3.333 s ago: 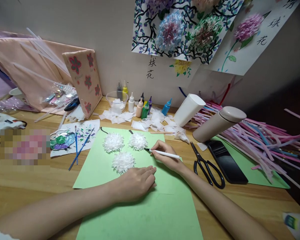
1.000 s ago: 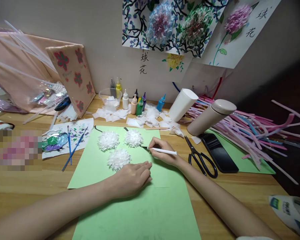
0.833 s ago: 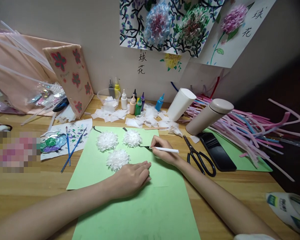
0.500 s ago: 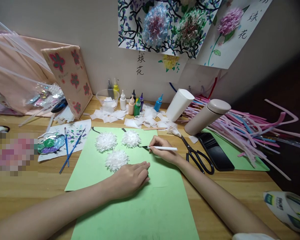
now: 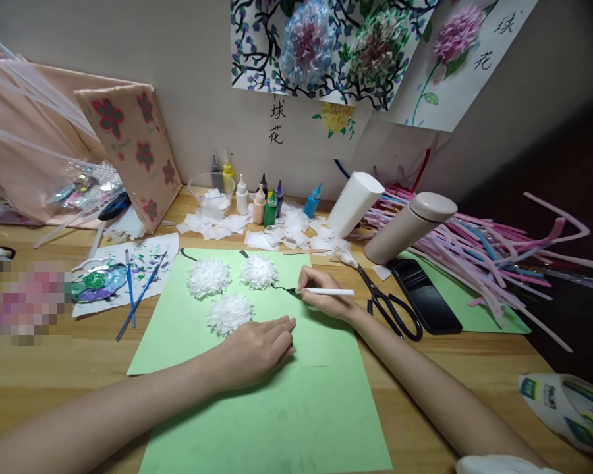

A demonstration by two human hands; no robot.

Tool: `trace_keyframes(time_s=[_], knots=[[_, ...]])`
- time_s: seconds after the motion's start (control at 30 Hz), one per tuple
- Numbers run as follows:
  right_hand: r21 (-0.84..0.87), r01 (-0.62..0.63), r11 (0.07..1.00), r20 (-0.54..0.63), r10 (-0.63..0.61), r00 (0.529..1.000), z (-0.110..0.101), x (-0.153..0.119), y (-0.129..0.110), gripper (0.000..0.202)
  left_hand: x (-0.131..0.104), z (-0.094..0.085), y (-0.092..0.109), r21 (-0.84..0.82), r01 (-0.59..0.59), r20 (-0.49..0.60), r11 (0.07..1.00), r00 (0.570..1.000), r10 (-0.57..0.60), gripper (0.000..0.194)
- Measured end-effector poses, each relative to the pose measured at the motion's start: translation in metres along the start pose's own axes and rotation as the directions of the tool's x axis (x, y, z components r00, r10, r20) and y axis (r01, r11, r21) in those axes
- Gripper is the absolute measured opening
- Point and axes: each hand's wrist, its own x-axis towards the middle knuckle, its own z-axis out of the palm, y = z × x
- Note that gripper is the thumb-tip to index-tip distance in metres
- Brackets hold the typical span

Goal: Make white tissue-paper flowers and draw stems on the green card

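Note:
My right hand (image 5: 326,305) grips a white brush pen (image 5: 337,292) with a black tip. The tip touches the green paper (image 5: 271,415) at the end of a thin black line (image 5: 279,286) that starts by the upper right white paper flower (image 5: 259,271). Flat on the sheet, fingers stretched out, lies my left hand (image 5: 257,349). It is beside the lower white flower (image 5: 230,315), whose edge it partly overlaps in view. A third white flower (image 5: 209,278) sits at upper left, and short black strokes mark the sheet's top edge.
Black scissors (image 5: 393,306) and a phone (image 5: 425,296) lie right of the paper. Behind stand paint bottles (image 5: 270,209), paper scraps (image 5: 217,224), a white container (image 5: 356,205) and a tumbler (image 5: 410,227). Two blue brushes (image 5: 143,296) and a paint palette (image 5: 99,282) are at left.
The brush pen and my right hand have shifted slightly right, and the black line is a little longer. My left hand stays in place; the whole view has moved slightly.

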Motion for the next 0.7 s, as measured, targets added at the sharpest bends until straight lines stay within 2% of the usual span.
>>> trace_keyframes(time_s=[0.7], knots=[[-0.006,-0.009,1.0,0.018,0.009,1.0,-0.0024,-0.0001,0.001,0.007,-0.001,0.001,-0.0009,0.015,-0.008,0.022,1.0,1.0,0.007,0.018]])
